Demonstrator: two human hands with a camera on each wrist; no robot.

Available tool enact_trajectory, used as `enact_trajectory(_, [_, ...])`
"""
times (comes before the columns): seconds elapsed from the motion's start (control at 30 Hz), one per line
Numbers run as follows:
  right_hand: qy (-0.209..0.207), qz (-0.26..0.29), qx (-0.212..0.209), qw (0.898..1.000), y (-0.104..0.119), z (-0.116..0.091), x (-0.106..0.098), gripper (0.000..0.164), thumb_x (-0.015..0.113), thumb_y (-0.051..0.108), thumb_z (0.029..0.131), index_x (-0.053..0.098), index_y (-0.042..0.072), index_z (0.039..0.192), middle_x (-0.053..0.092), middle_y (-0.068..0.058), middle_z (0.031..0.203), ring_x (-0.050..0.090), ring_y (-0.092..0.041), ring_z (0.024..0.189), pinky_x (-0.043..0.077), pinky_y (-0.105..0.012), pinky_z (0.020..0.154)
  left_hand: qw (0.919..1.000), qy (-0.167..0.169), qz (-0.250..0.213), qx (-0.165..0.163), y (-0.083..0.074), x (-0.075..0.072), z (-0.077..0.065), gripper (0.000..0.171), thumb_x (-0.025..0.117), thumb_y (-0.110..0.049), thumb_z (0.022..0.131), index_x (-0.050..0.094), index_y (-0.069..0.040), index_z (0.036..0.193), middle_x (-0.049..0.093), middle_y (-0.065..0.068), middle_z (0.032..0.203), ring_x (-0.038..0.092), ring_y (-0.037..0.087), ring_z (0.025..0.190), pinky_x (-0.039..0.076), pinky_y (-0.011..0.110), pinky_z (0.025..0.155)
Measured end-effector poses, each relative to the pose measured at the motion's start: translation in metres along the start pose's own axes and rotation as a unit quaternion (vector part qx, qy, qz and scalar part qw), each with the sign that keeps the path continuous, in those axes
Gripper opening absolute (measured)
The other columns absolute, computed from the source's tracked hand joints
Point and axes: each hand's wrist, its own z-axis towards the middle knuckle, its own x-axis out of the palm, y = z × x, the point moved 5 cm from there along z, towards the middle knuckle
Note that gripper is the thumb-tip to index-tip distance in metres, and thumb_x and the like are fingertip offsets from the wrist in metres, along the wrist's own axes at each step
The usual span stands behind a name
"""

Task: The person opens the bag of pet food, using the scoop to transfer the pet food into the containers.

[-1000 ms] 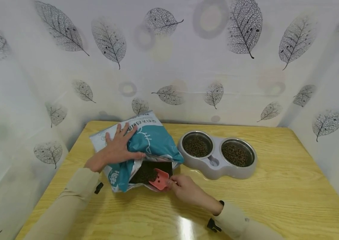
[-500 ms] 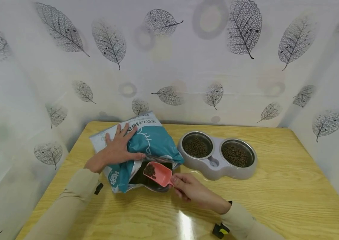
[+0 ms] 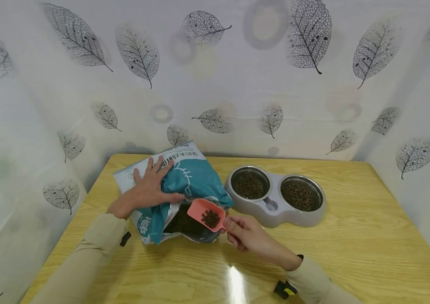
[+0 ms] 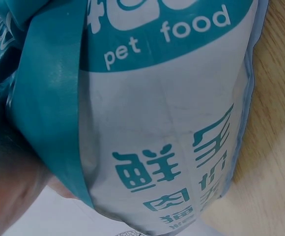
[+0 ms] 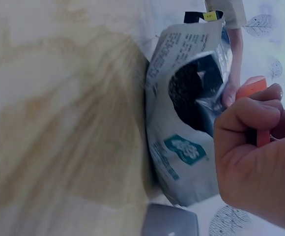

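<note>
A teal and white pet food bag [image 3: 203, 175] lies on the table, its mouth facing the near side with dark kibble inside. My left hand [image 3: 149, 189] rests flat on top of it, fingers spread; in the left wrist view the bag [image 4: 147, 108] fills most of the picture. With curled fingers my right hand [image 3: 251, 237] grips the handle of a pink scoop [image 3: 198, 207]. Brown kibble [image 3: 210, 218] sits in the scoop, held level over the bag's mouth. In the right wrist view, fingers of the right hand [image 5: 250, 162] hide most of the scoop [image 5: 252, 87].
Right of the bag stands a grey double feeder [image 3: 264, 216] with two metal bowls, each holding brown kibble. The yellow wooden table [image 3: 355, 236] meets a leaf-patterned curtain [image 3: 234, 84] at the back. Black straps sit at both wrists.
The right hand has drawn the scoop up out of the bag's kibble and a little to the right, now with kibble in it. The left hand and bag have stayed put.
</note>
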Motion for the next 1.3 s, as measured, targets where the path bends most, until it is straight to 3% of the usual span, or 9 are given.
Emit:
enact_trajectory(0.27, [-0.036, -0.060, -0.010, 0.997, 0.015, -0.015, -0.027, 0.049, 0.040, 0.032, 0.112, 0.053, -0.015, 0.106, 0.047, 0.002, 0.065, 0.030, -0.003, 0.046, 0.028, -0.021, 0.042, 1.0000, -0.001, 0.000, 0.003, 0.001, 0.000, 0.000, 0.119, 0.069, -0.075, 0.081, 0.012, -0.017, 0.167, -0.001, 0.023, 0.172, -0.011, 0.052, 0.156, -0.006, 0.086, 0.110])
enact_trajectory(0.4, [-0.073, -0.088, -0.002, 0.993, 0.023, -0.027, -0.048, 0.045, 0.040, 0.030, 0.113, 0.056, -0.012, 0.111, 0.048, 0.003, 0.066, 0.031, -0.002, 0.047, 0.029, -0.019, 0.043, 1.0000, -0.001, -0.001, 0.004, 0.001, 0.001, 0.000, 0.118, 0.069, -0.074, 0.081, 0.012, -0.017, 0.167, -0.002, 0.022, 0.172, -0.011, 0.052, 0.156, -0.006, 0.085, 0.110])
enact_trajectory(0.53, [-0.130, -0.128, 0.003, 0.983, 0.028, -0.043, -0.075, 0.041, 0.042, 0.027, 0.112, 0.060, -0.010, 0.110, 0.049, 0.002, 0.065, 0.031, -0.002, 0.046, 0.029, -0.019, 0.042, 1.0000, -0.001, -0.001, 0.003, 0.002, 0.001, 0.000, 0.118, 0.069, -0.074, 0.081, 0.012, -0.017, 0.167, -0.002, 0.022, 0.172, -0.011, 0.052, 0.156, -0.006, 0.085, 0.111])
enact_trajectory(0.63, [-0.181, -0.177, 0.010, 0.967, 0.032, -0.057, -0.097, 0.040, 0.045, 0.027, 0.111, 0.062, -0.009, 0.106, 0.050, 0.001, 0.064, 0.032, -0.004, 0.046, 0.031, -0.023, 0.041, 1.0000, -0.001, 0.000, 0.003, 0.002, 0.001, 0.000, 0.118, 0.068, -0.074, 0.081, 0.011, -0.017, 0.167, -0.002, 0.022, 0.173, -0.011, 0.051, 0.156, -0.005, 0.085, 0.111])
enact_trajectory(0.8, [-0.257, -0.293, 0.033, 0.920, 0.033, -0.082, -0.136, 0.038, 0.047, 0.032, 0.110, 0.066, -0.001, 0.108, 0.055, -0.002, 0.067, 0.035, -0.007, 0.047, 0.035, -0.027, 0.045, 1.0000, -0.002, 0.002, 0.006, 0.003, 0.002, 0.000, 0.118, 0.068, -0.075, 0.081, 0.011, -0.018, 0.167, -0.002, 0.022, 0.173, -0.011, 0.051, 0.156, -0.005, 0.086, 0.111])
enact_trajectory(1.0, [-0.309, -0.440, 0.056, 0.841, 0.027, -0.106, -0.171, 0.037, 0.044, 0.028, 0.112, 0.068, -0.001, 0.112, 0.065, -0.006, 0.069, 0.047, -0.011, 0.054, 0.037, -0.030, 0.054, 1.0000, -0.002, 0.001, 0.006, 0.003, 0.001, -0.001, 0.118, 0.068, -0.075, 0.081, 0.011, -0.018, 0.167, -0.002, 0.022, 0.173, -0.011, 0.051, 0.156, -0.005, 0.086, 0.110])
enact_trajectory(1.13, [-0.334, -0.500, 0.042, 0.798, 0.024, -0.113, -0.182, 0.034, 0.049, 0.021, 0.110, 0.068, -0.008, 0.113, 0.065, -0.006, 0.067, 0.050, -0.014, 0.056, 0.036, -0.031, 0.054, 1.0000, -0.003, 0.000, 0.007, 0.002, 0.001, -0.001, 0.118, 0.068, -0.075, 0.081, 0.011, -0.018, 0.167, -0.002, 0.022, 0.173, -0.011, 0.051, 0.156, -0.005, 0.086, 0.111])
enact_trajectory(1.3, [-0.358, -0.560, 0.000, 0.747, 0.022, -0.118, -0.183, 0.026, 0.057, 0.011, 0.104, 0.068, -0.012, 0.108, 0.054, -0.006, 0.061, 0.038, -0.015, 0.050, 0.028, -0.029, 0.047, 1.0000, -0.003, 0.001, 0.007, 0.002, 0.001, -0.001, 0.118, 0.068, -0.075, 0.081, 0.012, -0.018, 0.167, -0.002, 0.022, 0.173, -0.011, 0.051, 0.156, -0.004, 0.086, 0.110])
